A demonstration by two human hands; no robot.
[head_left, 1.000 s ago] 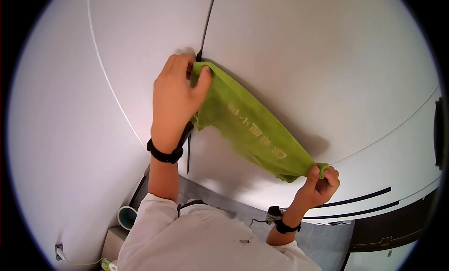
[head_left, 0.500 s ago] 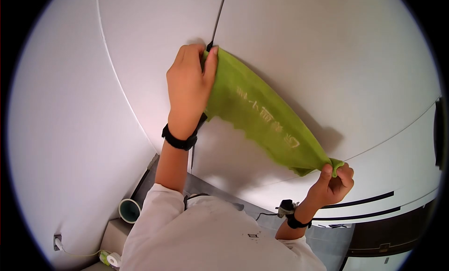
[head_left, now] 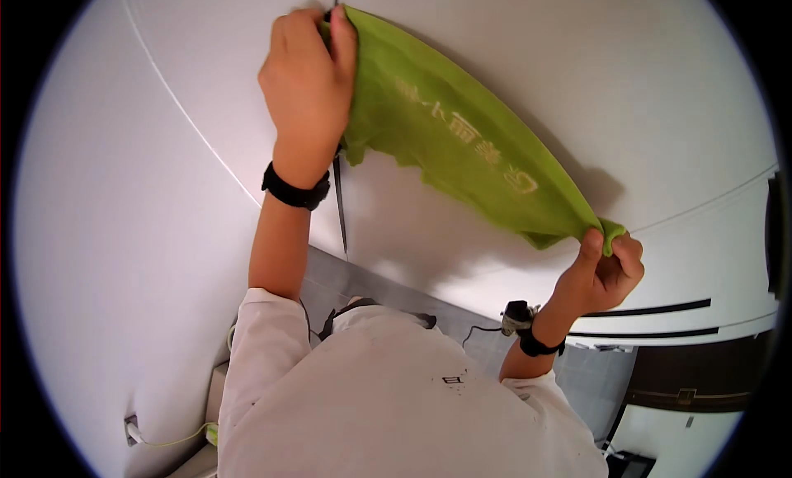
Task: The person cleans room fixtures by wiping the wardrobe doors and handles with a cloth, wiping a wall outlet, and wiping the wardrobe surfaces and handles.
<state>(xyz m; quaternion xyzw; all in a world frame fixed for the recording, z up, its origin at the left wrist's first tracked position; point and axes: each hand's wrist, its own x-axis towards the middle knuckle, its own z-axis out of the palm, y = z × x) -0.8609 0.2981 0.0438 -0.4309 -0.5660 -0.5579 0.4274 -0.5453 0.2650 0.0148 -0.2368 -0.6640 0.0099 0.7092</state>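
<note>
A green cloth (head_left: 462, 148) with pale printed characters stretches diagonally across the view, in front of a white panel surface. Its upper edge is pulled fairly taut, while the lower edge hangs loose and wavy. At the cloth's upper left corner, my left hand (head_left: 307, 86) grips it with the thumb in front, close to a dark seam in the panel. Lower down, my right hand (head_left: 601, 276) pinches the opposite corner, and a small fold of fabric sticks out above the fingers. Both wrists wear black bands.
White panels (head_left: 511, 49) rise in front, split by a dark gap. A white wall (head_left: 107, 230) stands at left, with a socket (head_left: 132, 430) and cable low down. Grey floor (head_left: 388, 292) shows below. Black strips (head_left: 652, 308) and a dark brown unit (head_left: 693, 379) lie at right.
Both hands and the cloth sit higher in the view, the left hand also further left. The cloth stays held at both corners. The round container at lower left has left the view.
</note>
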